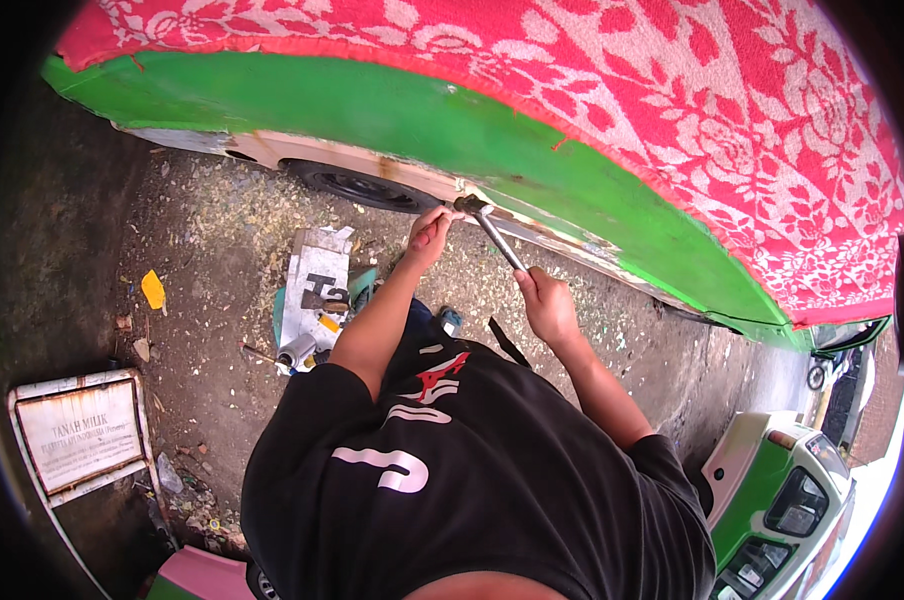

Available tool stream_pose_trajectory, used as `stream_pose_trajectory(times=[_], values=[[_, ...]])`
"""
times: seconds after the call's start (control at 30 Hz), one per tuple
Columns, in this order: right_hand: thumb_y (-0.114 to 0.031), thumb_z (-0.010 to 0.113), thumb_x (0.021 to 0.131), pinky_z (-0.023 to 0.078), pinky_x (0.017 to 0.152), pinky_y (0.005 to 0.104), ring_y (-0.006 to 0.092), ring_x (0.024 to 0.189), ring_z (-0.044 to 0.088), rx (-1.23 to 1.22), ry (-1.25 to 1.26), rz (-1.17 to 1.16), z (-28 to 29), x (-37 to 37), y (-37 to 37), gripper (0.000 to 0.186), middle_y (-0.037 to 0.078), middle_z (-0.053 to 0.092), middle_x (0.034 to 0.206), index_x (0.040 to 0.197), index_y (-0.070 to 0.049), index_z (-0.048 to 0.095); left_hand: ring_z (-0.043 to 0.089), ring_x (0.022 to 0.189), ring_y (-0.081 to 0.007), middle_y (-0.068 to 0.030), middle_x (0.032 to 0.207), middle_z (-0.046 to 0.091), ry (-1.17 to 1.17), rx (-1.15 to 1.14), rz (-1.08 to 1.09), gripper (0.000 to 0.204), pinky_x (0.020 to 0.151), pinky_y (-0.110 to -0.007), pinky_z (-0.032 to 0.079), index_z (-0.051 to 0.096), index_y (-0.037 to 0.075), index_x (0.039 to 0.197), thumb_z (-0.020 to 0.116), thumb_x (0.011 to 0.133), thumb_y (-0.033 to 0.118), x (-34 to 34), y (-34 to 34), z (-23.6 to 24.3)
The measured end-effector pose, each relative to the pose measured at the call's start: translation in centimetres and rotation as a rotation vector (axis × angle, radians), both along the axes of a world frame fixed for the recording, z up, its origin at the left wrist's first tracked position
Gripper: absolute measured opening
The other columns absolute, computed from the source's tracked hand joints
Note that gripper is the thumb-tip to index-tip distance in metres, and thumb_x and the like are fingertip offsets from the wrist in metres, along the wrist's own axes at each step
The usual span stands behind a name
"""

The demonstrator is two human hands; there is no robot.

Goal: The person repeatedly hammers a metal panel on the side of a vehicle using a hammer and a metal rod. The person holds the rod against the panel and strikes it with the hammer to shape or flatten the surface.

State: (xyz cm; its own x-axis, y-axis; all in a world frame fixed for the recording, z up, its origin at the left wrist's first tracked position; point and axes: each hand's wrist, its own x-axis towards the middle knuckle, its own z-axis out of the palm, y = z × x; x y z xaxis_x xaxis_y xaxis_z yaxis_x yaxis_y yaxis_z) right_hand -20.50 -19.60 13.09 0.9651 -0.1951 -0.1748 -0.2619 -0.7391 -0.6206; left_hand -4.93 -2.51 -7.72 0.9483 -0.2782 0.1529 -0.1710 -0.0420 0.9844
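My right hand (550, 306) is wrapped round the handle of a hammer (496, 238) with a metal shaft. The hammer's dark head lies against or just in front of the lower side of a green car body (372, 110). Left of the head, my left hand (431, 234) is closed with its fingertips close to the hammer head. Whatever it pinches is hidden or too small to name. Around the hammer head, the car's lower panel (452, 185) shows bare, cream and rusty patches. A dark wheel (357, 186) sits just left of my left hand.
A red and white floral cloth (672, 100) covers the car's top. Below my left arm, a low stand bears papers (317, 270) and a metal canister (297, 352). A framed sign (80, 430) stands at left. Another green and white vehicle (772, 490) is at lower right.
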Motion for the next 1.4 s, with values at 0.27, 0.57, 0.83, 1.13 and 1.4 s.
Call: stream_pose_trajectory(times=[0.27,0.57,0.83,1.13,1.4], values=[[-0.04,0.052,0.101,0.042,0.058,0.0474,0.0404,0.057,0.052,0.033,0.033,-0.147,0.6,-0.4,-1.8,0.045,0.022,0.055,0.063,0.08,0.0,0.056,0.057,0.078,-0.0149,-0.0079,0.103,0.074,0.052,-0.015,-0.053,0.019,0.074,-0.029,0.045,0.054,0.0,0.09,0.049,0.101,0.015,2.1,0.4,-1.1],[-0.038,0.055,0.101,0.04,0.053,0.0353,0.0151,0.054,0.044,0.02,0.007,-0.184,0.2,-0.1,-2.9,0.046,0.007,0.05,0.057,0.075,0.001,0.056,0.054,0.077,-0.0102,-0.0065,0.103,0.075,0.124,-0.154,-0.073,0.02,0.074,-0.027,0.045,0.053,0.0,0.086,0.05,0.101,0.014,2.3,0.2,-0.8],[-0.038,0.055,0.101,0.039,0.052,0.0349,0.0144,0.054,0.044,0.048,0.036,-0.182,-0.2,-0.1,-2.6,0.047,0.007,0.05,0.057,0.075,0.001,0.056,0.053,0.077,-0.0092,-0.0055,0.101,0.074,0.121,-0.186,-0.076,0.022,0.075,-0.026,0.045,0.055,0.0,0.087,0.048,0.102,0.014,2.8,0.5,-0.9],[-0.036,0.056,0.099,0.044,0.056,0.045,0.036,0.054,0.054,-0.005,0.045,-0.115,0.5,0.9,-1.9,0.042,0.02,0.056,0.061,0.079,0.001,0.06,0.06,0.084,-0.009,-0.0074,0.097,0.073,0.181,-0.229,-0.094,0.022,0.078,-0.025,0.047,0.054,0.0,0.084,0.049,0.101,0.011,3.0,-0.1,-1.0],[-0.03,0.062,0.096,0.049,0.055,0.0448,0.0374,0.061,0.063,-0.075,-0.151,0.273,2.7,3.5,4.1,0.026,0.018,0.064,0.07,0.097,-0.004,0.066,0.068,0.095,-0.0146,-0.0091,0.084,0.066,0.143,-0.268,-0.116,0.02,0.083,-0.026,0.049,0.052,0.0,0.083,0.048,0.1,0.008,4.1,-0.3,-1.5]])
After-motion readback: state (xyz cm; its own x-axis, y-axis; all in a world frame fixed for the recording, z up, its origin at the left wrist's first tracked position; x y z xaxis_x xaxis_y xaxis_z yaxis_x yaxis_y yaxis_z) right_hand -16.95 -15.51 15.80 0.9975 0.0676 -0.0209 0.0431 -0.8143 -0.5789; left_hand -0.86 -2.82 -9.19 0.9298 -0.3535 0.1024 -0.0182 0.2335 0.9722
